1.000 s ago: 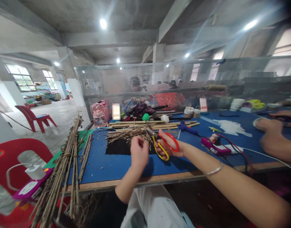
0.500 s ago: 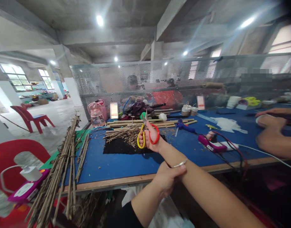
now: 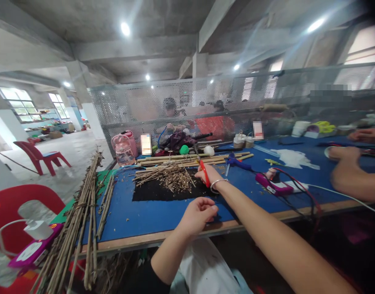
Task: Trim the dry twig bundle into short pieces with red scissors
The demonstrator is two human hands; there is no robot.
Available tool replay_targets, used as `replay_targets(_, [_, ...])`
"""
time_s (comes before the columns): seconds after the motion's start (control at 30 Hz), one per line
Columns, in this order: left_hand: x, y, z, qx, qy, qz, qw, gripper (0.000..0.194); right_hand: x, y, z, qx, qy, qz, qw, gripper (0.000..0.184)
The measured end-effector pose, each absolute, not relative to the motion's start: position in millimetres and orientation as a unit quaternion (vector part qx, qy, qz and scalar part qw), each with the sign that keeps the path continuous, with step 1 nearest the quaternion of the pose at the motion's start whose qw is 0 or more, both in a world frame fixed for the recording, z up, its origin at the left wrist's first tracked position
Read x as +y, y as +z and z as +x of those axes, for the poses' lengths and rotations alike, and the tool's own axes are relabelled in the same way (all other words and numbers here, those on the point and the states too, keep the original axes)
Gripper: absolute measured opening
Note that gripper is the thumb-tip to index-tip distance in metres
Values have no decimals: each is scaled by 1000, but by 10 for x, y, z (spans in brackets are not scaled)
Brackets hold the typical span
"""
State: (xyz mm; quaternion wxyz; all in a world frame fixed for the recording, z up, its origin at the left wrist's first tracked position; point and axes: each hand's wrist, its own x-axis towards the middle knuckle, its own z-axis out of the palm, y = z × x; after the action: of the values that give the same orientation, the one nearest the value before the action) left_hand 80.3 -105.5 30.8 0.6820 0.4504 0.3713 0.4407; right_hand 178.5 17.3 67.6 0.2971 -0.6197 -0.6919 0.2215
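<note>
Scissors [image 3: 205, 173] with a red handle are gripped in my right hand [image 3: 209, 174], their blades pointing away over the sticks. A silvery bracelet [image 3: 216, 185] circles that wrist. Closer to me, my left hand [image 3: 198, 214] hovers by the table's front edge, fingers curled in and no object showing in them. Beyond it lies a black cloth [image 3: 147, 192] bearing a heap of short cut stick pieces [image 3: 176, 181]. Thin dry sticks [image 3: 147, 174] lie at the heap's left side.
Long bundled sticks [image 3: 83, 204] lean over the table's left end, beside red chairs [image 3: 28, 196]. Right of the heap are a blue glue gun [image 3: 236, 162] and a purple power strip [image 3: 274, 185]. A co-worker's arm [image 3: 349, 171] rests at the right. Mesh panel [image 3: 132, 102] stands behind.
My left hand has let go of my right forearm and moved slightly left. My right hand, still with the scissors, has turned over and lowered toward the cloth's right side.
</note>
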Motion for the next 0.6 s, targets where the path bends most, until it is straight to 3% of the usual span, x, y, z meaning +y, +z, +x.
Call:
replay_targets(0.3, [-1037,196,726,402,428,587,557,28,342,301,1723,-700,129,-679,177,23])
replay_targets(0.6, [-1050,228,735,414,394,637,518,23,358,313,1726,-695,106,-688,177,20])
